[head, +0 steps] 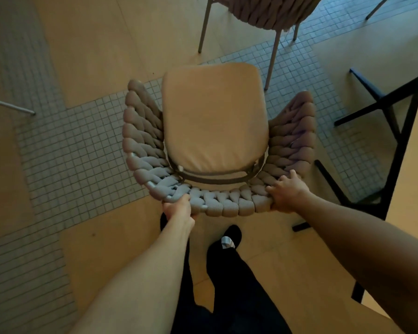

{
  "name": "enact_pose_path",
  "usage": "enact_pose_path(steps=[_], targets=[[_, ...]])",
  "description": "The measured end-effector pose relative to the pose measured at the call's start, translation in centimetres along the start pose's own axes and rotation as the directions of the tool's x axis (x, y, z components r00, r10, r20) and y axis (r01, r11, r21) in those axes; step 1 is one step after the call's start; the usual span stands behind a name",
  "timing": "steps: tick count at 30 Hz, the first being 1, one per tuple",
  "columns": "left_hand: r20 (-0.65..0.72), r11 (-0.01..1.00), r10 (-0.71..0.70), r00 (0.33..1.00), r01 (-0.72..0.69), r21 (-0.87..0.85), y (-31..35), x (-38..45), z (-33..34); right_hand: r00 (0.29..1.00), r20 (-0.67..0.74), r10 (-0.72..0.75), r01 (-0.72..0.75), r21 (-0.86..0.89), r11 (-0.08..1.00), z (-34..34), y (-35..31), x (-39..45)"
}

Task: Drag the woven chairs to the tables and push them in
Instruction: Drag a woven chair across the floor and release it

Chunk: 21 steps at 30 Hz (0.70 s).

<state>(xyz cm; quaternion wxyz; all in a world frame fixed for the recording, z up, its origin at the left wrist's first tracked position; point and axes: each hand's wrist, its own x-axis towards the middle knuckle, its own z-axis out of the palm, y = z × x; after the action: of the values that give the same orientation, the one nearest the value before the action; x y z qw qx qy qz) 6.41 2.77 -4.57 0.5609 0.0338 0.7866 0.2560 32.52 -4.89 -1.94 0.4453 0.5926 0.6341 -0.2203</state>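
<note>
Two hands, left hand (177, 208) and right hand (287, 192), grasp the woven chair (215, 131) backrest at centre frame; pushing under the table (381, 121) at right remains.

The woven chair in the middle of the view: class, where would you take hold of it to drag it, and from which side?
Grip the woven chair along the thick braided top rim of its backrest, from behind, one hand toward each end of the curve. The rim is the nearest, highest part and bulky enough to curl fingers over. The left hand and right hand grip it there.
</note>
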Motion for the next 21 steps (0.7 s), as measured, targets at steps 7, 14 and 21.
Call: enact_pose_path(steps=[7,14,21], targets=[[0.053,0.976,0.119,0.991,-0.127,0.18,7.8,4.8,-2.2,0.999,0.035,0.037,-0.043,0.197,0.98,-4.3,-8.2,-0.9],[0.111,0.924,0.277,0.954,-0.297,0.242,15.6,7.0,-0.7,0.993,0.039,0.109,-0.114,0.446,0.888,-9.2,-15.9,0.5],[0.236,0.846,0.374,0.897,-0.434,0.309,17.9,7.2,0.9,0.991,-0.055,0.122,-0.056,0.656,0.753,-11.7,-18.2,2.3]])
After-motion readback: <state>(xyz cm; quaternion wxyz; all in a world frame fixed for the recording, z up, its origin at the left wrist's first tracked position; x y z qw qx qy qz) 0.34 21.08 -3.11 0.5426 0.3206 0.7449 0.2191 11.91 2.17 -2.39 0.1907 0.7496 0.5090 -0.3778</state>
